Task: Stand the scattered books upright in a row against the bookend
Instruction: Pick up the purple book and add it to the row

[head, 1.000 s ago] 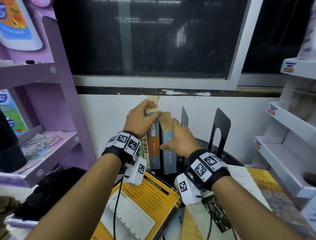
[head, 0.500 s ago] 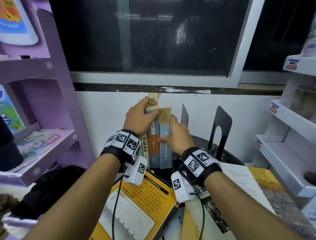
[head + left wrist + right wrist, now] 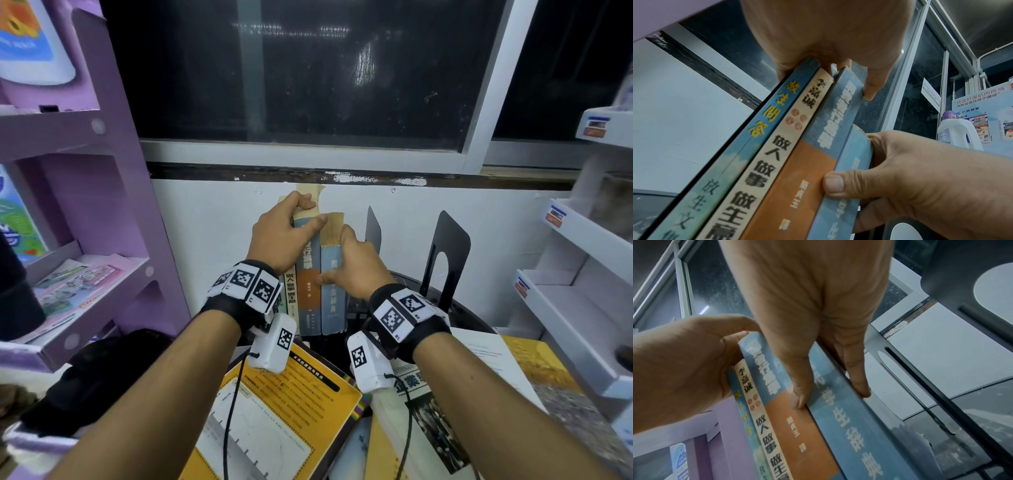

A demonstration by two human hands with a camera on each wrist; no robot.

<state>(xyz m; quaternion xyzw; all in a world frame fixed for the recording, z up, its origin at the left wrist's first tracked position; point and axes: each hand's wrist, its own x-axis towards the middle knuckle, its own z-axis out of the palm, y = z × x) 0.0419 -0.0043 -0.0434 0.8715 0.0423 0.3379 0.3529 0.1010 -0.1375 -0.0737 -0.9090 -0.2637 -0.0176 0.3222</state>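
Note:
Several books stand upright in a tight row by the wall: a thin teal one [image 3: 756, 129], a cream-spined one [image 3: 291, 294], a blue-and-orange one [image 3: 308, 291] and a light blue one [image 3: 331, 305] at the right end. My left hand [image 3: 301, 214] grips the tops of the left books, thumb on the blue-and-orange spine. With thumb on the spine and fingers down the far side, my right hand [image 3: 337, 260] pinches the light blue book [image 3: 849, 418]. A black metal bookend [image 3: 372, 229] stands just right of that book. What is at the row's left end is hidden.
A second black bookend [image 3: 445, 253] stands further right on the dark round table [image 3: 472, 318]. More books lie flat in front: a yellow one [image 3: 274, 418], a white-covered one [image 3: 428, 411] and another [image 3: 548, 377]. A purple shelf [image 3: 102, 274] stands at left, a white rack [image 3: 582, 274] at right.
My right hand has pushed the light blue book leftward until it stands flush against the blue-and-orange one. My left hand has kept its hold on the book tops.

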